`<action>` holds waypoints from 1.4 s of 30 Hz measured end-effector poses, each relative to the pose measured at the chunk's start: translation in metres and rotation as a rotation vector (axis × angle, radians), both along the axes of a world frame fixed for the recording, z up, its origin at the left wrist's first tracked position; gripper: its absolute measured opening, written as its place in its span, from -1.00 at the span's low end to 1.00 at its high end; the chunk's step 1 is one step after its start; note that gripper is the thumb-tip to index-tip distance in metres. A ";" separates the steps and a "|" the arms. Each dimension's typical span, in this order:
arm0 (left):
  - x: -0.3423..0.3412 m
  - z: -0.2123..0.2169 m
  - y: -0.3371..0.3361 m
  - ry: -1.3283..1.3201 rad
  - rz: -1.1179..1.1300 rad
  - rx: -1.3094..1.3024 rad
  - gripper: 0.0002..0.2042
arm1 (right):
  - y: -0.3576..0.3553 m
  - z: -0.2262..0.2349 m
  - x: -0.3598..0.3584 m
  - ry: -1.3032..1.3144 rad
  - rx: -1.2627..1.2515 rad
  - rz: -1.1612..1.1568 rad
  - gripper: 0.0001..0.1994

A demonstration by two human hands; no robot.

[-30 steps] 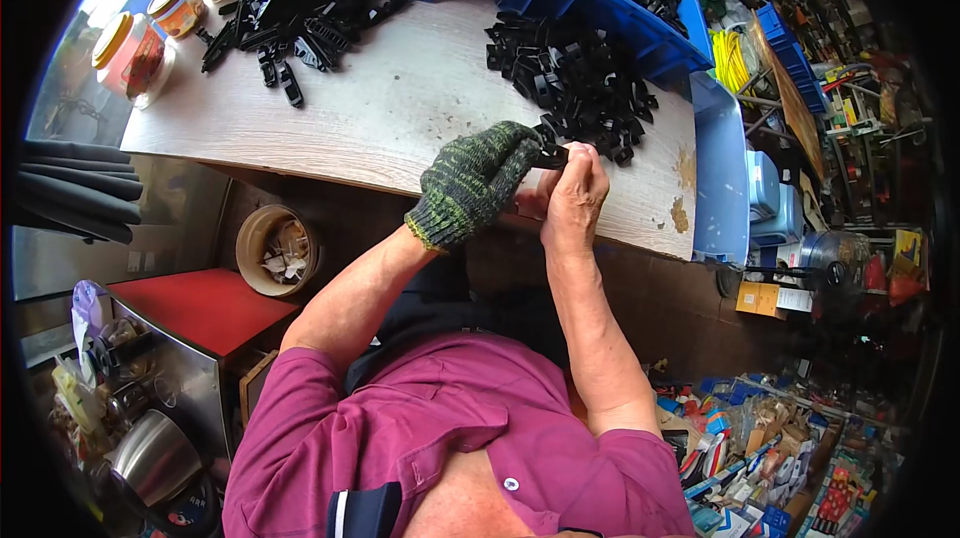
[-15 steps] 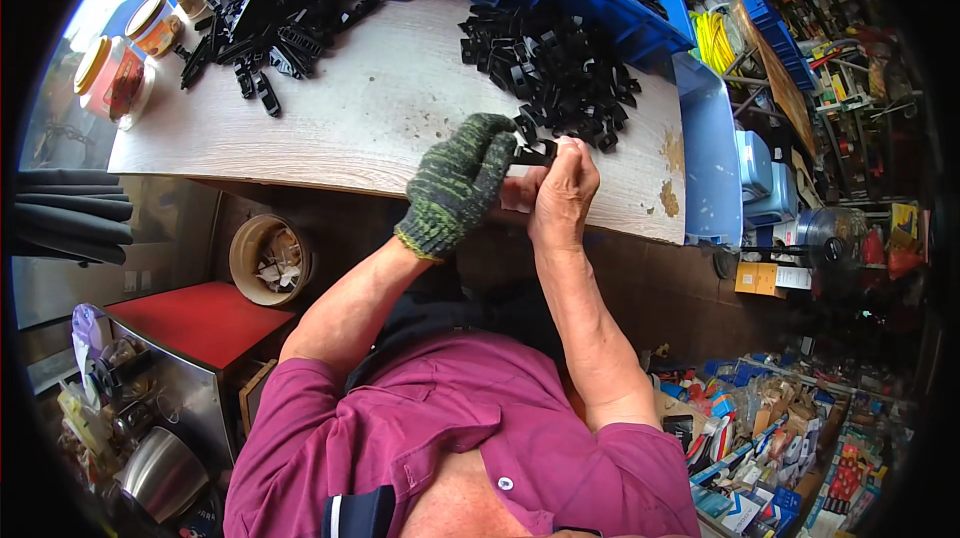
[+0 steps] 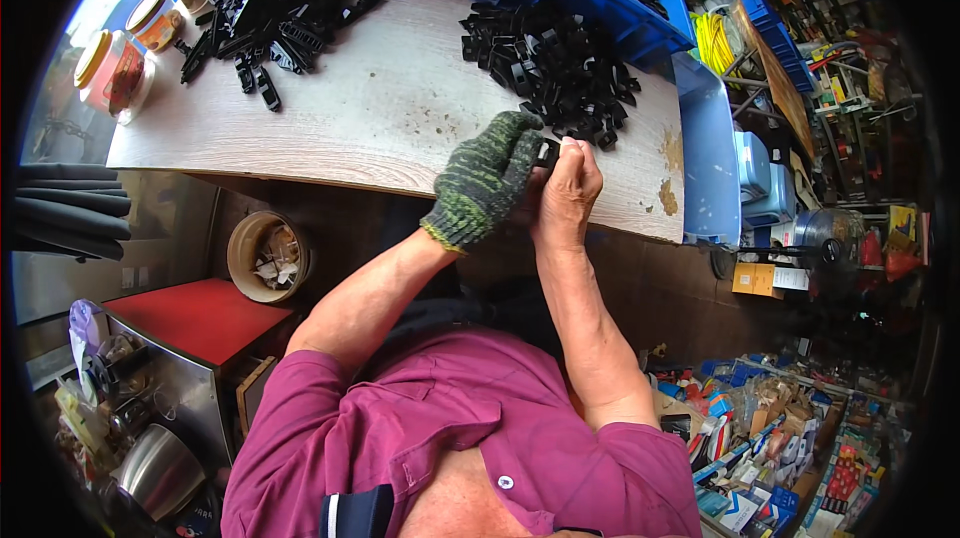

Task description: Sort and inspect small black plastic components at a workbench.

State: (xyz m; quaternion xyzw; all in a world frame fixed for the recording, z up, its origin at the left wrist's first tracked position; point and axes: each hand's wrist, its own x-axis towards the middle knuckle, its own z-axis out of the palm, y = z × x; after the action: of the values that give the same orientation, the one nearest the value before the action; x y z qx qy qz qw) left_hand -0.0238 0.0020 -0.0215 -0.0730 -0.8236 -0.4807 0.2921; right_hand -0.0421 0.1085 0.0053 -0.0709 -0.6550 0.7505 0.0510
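My left hand [image 3: 484, 178], in a dark green knitted glove, meets my bare right hand [image 3: 567, 196] above the front edge of the table. Between the two sets of fingers a small black plastic part [image 3: 547, 153] shows, with a light spot on it. Both hands are closed on it; most of it is hidden by glove and fingers. Just beyond my hands lies a heap of short black plastic pieces [image 3: 560, 73]. Farther left on the table rests a second heap, of longer black plastic parts [image 3: 265, 23].
Blue crates [image 3: 585, 3] stand along the table's far side. An upright light-blue bin [image 3: 710, 153] borders the right edge of the table [image 3: 350, 128]. Lidded jars [image 3: 110, 73] stand at the far left. Below the table is a round waste bucket [image 3: 240, 256] beside a red-topped cabinet [image 3: 200, 323].
My gloved left hand has shifted right, closer to my right hand. Less of the black part shows between them now. My right hand has barely moved.
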 end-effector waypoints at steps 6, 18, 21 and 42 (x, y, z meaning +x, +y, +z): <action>0.005 0.013 -0.016 -0.291 -0.050 0.225 -0.77 | -0.006 0.015 0.006 -0.106 -0.100 0.090 -0.75; -0.002 -0.009 0.014 -0.056 0.032 -0.124 -0.73 | 0.008 -0.011 -0.005 0.170 0.121 0.019 -0.70; -0.002 -0.014 -0.002 0.016 -0.051 0.010 -0.76 | 0.008 -0.006 -0.004 0.076 0.037 0.030 -0.72; -0.044 0.007 -0.038 0.069 -0.146 -0.609 -0.78 | 0.103 0.016 -0.040 -0.166 -0.020 -0.036 -0.70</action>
State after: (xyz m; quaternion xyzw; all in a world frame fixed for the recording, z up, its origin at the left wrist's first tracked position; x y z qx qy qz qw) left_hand -0.0680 -0.0362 -0.0143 -0.2324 -0.9119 -0.2287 0.2493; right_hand -0.0821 0.2116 0.0211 -0.1454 -0.6480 0.7476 0.0092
